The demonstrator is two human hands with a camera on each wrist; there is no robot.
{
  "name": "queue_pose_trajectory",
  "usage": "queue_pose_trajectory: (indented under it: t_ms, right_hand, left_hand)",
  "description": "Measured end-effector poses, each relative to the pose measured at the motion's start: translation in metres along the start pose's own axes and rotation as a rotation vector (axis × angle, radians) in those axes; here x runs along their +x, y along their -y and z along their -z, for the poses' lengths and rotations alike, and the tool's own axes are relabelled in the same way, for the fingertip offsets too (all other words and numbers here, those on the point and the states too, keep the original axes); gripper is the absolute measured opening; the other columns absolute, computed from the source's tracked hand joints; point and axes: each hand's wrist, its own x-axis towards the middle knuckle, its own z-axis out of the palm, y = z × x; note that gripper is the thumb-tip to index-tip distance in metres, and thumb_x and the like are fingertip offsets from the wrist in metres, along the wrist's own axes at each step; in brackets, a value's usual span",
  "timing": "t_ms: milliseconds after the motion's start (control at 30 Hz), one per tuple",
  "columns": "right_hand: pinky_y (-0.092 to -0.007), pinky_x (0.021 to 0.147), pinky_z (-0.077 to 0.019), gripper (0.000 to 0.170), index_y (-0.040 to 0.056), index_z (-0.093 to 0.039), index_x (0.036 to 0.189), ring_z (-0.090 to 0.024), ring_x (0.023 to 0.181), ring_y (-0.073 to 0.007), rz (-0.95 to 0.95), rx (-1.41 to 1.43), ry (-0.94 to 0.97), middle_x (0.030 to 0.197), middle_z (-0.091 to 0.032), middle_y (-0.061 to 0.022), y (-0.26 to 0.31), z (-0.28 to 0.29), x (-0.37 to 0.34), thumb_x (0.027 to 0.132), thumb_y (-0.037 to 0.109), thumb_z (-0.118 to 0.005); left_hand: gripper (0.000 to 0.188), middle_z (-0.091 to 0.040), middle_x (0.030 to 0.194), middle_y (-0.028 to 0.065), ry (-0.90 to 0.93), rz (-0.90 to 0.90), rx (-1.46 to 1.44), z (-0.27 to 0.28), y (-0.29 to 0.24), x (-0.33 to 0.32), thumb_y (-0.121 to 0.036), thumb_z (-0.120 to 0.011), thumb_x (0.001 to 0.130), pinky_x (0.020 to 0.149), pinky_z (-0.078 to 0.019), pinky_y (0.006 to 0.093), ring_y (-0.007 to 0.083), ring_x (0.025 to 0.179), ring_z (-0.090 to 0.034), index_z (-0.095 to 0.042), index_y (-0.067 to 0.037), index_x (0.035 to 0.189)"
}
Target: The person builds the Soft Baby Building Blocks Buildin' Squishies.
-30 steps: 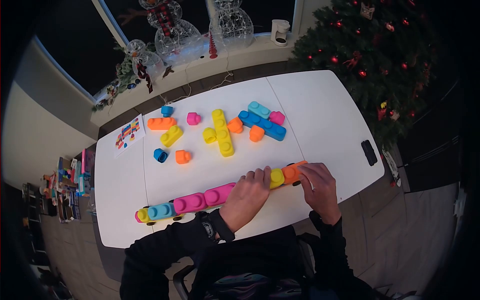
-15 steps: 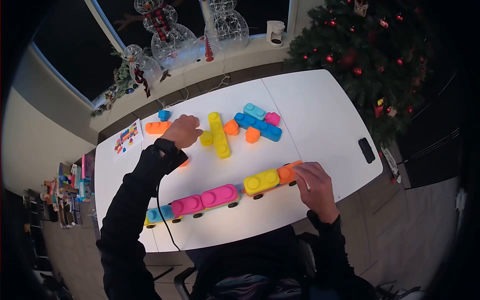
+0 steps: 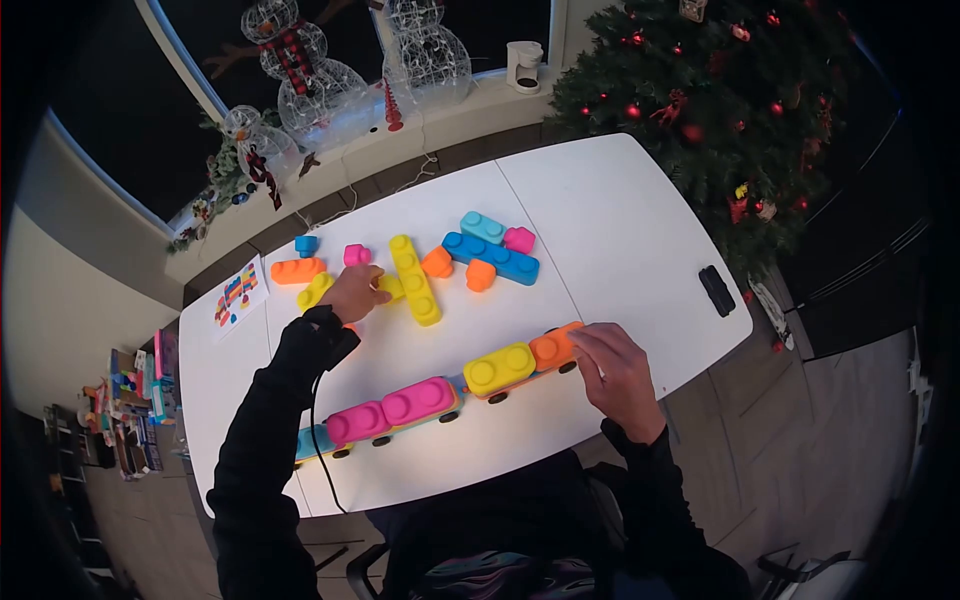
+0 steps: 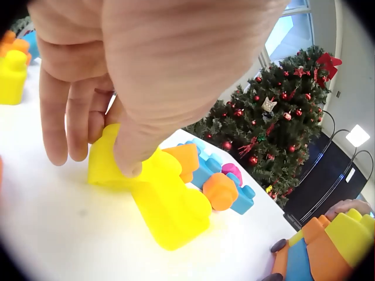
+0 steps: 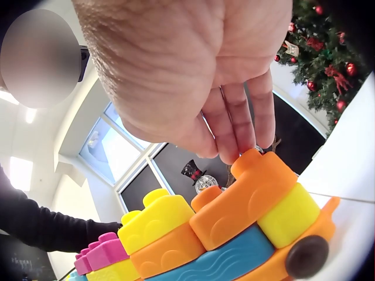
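Note:
My left hand (image 3: 355,293) pinches a small yellow block (image 4: 105,158) between thumb and fingers, right beside a long yellow block (image 3: 414,280) on the white table. My right hand (image 3: 622,378) is at the right end of a wheeled block train. Its straight fingers (image 5: 237,117) rest at the top of an orange block (image 5: 246,196) there. Behind that, the train carries a yellow block (image 3: 500,368), pink blocks (image 3: 418,400) and a light blue block (image 3: 312,442). The left forearm overlaps the table near the train's left end.
Loose blocks lie across the table's far side: an orange bar (image 3: 297,271), a blue bar (image 3: 490,257), a teal block (image 3: 482,227) and several small ones. A printed picture sheet (image 3: 240,296) sits at the left, a black object (image 3: 716,290) at the right edge. A cable hangs from the left wrist.
My left hand left the train's middle, reached to the far blocks and took hold of the small yellow block. My right hand stays at the orange end. The head view has shifted slightly.

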Motion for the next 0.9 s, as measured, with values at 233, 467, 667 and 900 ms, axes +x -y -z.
queue_pose_trajectory:
  t_ms: [233,467,667,900]
  right_hand:
    - [-0.0448,0.089,-0.0665,0.027,-0.0021,-0.080,0.122,-0.078,0.107,-0.0371,0.014,-0.003,0.009,0.112,-0.082,-0.0146,0.001,0.001,-0.001,0.096,-0.007,-0.076]
    - [-0.0444,0.088,-0.0663,0.027,-0.0028,-0.080,0.122,-0.078,0.106,-0.0372,0.005,0.026,0.004,0.113,-0.082,-0.0155,0.000,0.002,-0.003,0.096,-0.008,-0.075]
    - [-0.0455,0.089,-0.0659,0.027,-0.0026,-0.080,0.123,-0.078,0.106,-0.0378,0.004,0.032,0.027,0.113,-0.082,-0.0161,-0.001,0.001,0.000,0.097,-0.008,-0.073]
    - [-0.0467,0.091,-0.0648,0.025,-0.0038,-0.078,0.122,-0.077,0.107,-0.0402,-0.023,0.034,0.035,0.114,-0.082,-0.0183,-0.003,-0.001,-0.003,0.098,-0.008,-0.072]
  left_hand:
    - [0.056,-0.078,0.112,0.0185,-0.026,0.088,-0.131,0.009,-0.036,-0.036,-0.025,-0.098,0.083,0.094,-0.0613,0.0457,0.0358,0.107,-0.077,-0.070,-0.001,0.126]
    - [0.056,-0.080,0.107,0.0171,-0.173,0.007,0.126,0.040,-0.101,-0.070,-0.025,-0.098,0.084,0.090,-0.0630,0.0457,0.0348,0.100,-0.080,-0.068,-0.004,0.126]
    - [0.049,-0.080,0.118,0.0178,-0.406,-0.406,-0.225,0.038,-0.240,-0.145,-0.024,-0.094,0.093,0.095,-0.0631,0.0472,0.0395,0.109,-0.079,-0.072,-0.004,0.132]
    - [0.060,-0.071,0.128,0.0164,-0.388,-0.520,-0.267,-0.032,-0.287,-0.133,-0.019,-0.085,0.102,0.093,-0.0631,0.0478,0.0388,0.113,-0.074,-0.063,-0.005,0.156]
